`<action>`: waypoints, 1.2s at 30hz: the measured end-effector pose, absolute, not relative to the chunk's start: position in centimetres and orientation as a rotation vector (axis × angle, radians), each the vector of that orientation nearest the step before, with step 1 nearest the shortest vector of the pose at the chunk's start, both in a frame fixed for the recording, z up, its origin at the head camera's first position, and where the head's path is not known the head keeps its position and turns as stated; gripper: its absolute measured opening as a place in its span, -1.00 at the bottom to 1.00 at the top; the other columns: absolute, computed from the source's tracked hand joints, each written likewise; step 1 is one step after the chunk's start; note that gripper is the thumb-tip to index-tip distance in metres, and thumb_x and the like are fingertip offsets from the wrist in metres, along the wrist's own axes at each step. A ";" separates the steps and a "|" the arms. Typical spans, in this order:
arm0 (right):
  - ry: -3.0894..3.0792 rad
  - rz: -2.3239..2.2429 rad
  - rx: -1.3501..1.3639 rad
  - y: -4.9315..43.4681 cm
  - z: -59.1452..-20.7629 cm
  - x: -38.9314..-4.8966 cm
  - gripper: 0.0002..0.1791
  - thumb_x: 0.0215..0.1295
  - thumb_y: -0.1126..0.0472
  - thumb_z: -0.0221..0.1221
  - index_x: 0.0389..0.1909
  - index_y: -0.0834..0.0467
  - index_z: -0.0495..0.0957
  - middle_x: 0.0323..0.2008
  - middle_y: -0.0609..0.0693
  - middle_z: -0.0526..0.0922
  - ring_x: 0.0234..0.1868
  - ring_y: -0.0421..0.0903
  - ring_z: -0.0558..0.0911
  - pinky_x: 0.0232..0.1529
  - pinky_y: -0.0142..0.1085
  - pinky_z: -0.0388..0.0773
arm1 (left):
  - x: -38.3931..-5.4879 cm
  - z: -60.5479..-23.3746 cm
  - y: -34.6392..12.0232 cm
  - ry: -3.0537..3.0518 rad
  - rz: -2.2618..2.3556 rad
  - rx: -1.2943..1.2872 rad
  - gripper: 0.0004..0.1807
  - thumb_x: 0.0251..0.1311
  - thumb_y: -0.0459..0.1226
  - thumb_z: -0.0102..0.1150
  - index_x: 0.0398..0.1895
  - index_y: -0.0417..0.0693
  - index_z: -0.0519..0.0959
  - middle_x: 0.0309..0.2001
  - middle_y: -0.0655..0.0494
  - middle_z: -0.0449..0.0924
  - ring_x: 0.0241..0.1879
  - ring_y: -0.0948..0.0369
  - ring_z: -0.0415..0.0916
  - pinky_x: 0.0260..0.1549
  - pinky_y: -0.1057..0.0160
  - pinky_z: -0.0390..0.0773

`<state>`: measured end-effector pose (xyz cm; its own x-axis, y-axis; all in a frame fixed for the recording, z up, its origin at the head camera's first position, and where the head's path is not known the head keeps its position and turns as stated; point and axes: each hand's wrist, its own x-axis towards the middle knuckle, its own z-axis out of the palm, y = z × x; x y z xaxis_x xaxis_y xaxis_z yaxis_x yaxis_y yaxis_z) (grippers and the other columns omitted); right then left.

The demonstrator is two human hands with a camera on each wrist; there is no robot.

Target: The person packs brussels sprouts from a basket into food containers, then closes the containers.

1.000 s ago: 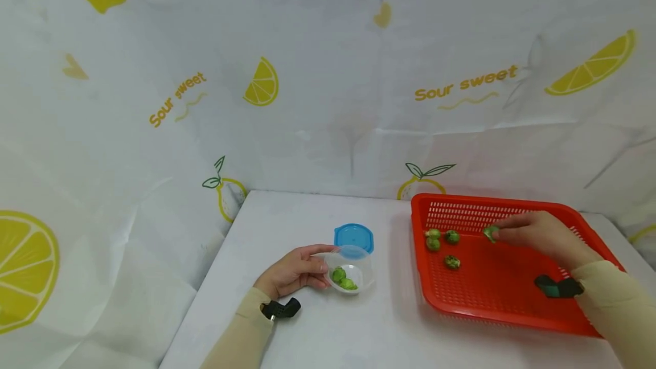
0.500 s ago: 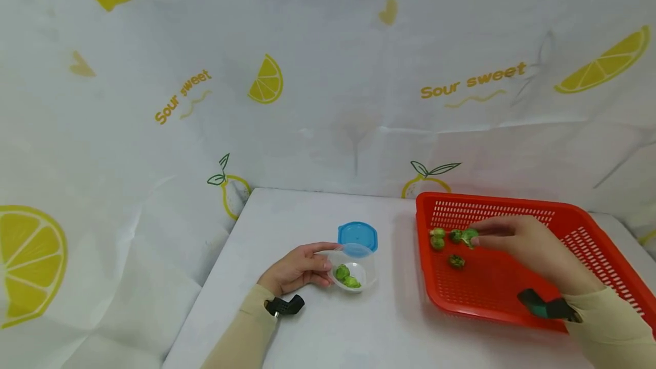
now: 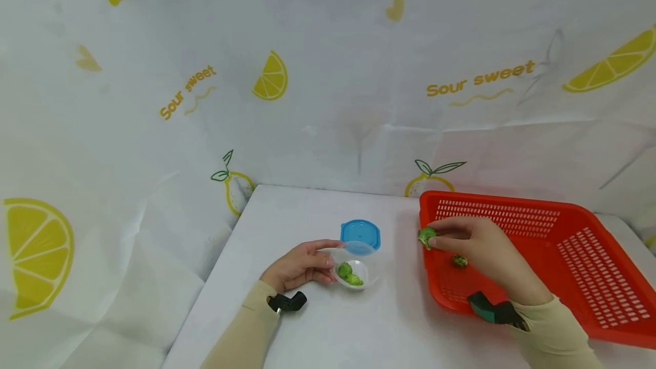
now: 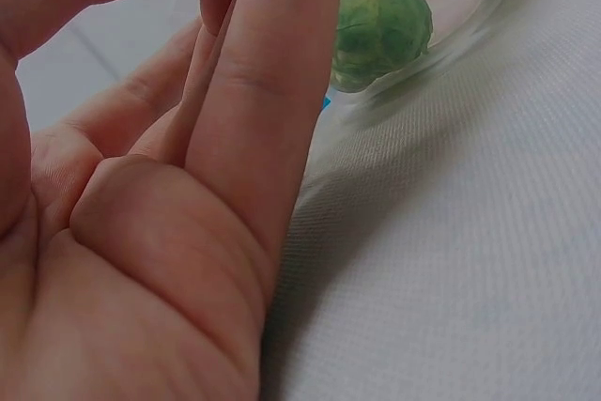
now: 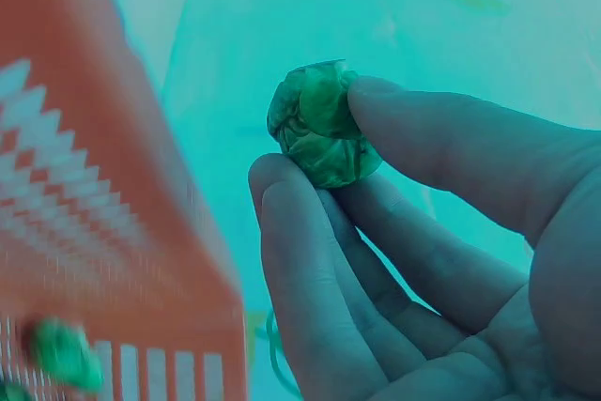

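Between the fingertips of our right hand [image 3: 474, 246] we're pinching a green sprout [image 3: 426, 237], red basket [image 3: 512, 201] near those fingers; our left hand [image 3: 301, 266] grips a clear bowl [image 3: 361, 267], two sprouts [image 3: 353, 280] inside just beyond its fingertips, blue lid [image 3: 365, 232] farther off.

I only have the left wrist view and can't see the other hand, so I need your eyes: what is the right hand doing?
Observer: The right hand pinches a green sprout by the left rim of a red basket.

Operator: None of that shows on my side. Does anything lie in that basket?

Observer: Yes, at least another sprout lies on its floor.
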<state>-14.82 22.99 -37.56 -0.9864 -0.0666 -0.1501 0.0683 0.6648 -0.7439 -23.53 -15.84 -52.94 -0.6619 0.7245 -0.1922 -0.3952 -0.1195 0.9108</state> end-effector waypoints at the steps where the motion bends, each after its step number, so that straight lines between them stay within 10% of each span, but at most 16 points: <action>1: 2.701 -1.239 0.010 22.4 -37.6 -14.9 -0.49 0.38 -0.18 0.44 0.24 -0.03 0.74 -0.01 -0.06 0.86 -0.02 -0.02 0.72 -0.16 -0.22 0.73 | -23.5 -52.9 -15.8 1.382 1.870 0.388 -0.31 0.48 -0.46 0.19 0.64 -0.20 0.30 -0.04 -0.05 0.71 -0.24 0.12 0.86 -0.12 0.23 0.85; 8: 2.684 -1.316 -0.036 18.3 -38.5 -15.0 -0.60 0.45 0.03 0.41 0.22 0.10 0.74 0.00 0.01 0.84 -0.05 -0.09 0.78 0.06 -0.10 0.82 | -23.6 -52.7 -15.8 1.387 1.862 0.384 -0.32 0.47 -0.45 0.19 0.63 -0.17 0.32 -0.02 -0.04 0.70 -0.24 0.13 0.85 -0.12 0.24 0.85; 36: 2.793 -1.340 -0.082 9.1 -43.5 -16.8 -0.74 0.31 0.25 0.50 -0.01 0.18 0.81 -0.25 -0.04 0.85 -0.23 -0.16 0.79 -0.13 -0.19 0.83 | -23.8 -52.8 -15.9 1.384 1.862 0.421 -0.31 0.45 -0.43 0.22 0.62 -0.16 0.34 -0.29 0.09 0.76 -0.23 0.13 0.85 -0.11 0.21 0.85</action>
